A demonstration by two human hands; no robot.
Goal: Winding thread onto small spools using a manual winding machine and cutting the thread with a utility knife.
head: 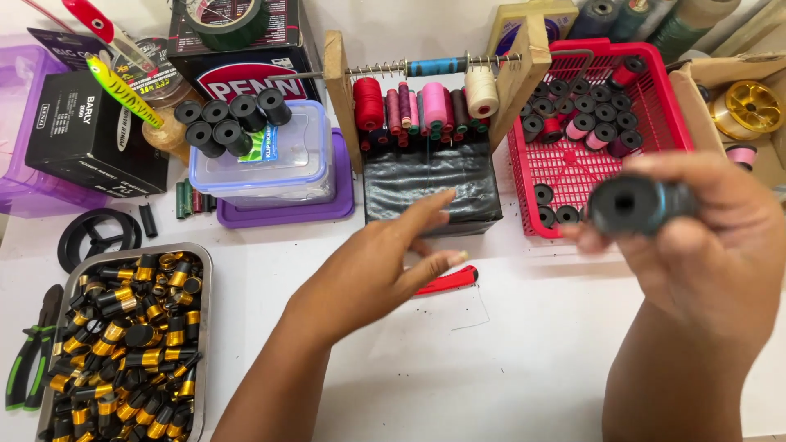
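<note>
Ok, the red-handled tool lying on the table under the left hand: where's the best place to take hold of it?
Grip the red-handled tool across its exposed right end, coming from above with the left hand. It lies flat and slightly slanted on the white table, so only its narrow sides offer purchase. Its left part is hidden under the fingers, so I cannot tell where any blade sits; keep to the red part.

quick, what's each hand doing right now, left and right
Left hand: open, fingers spread, holding nothing, hovering above the red-handled tool.
Right hand: closed around a dark cylindrical part.
</note>
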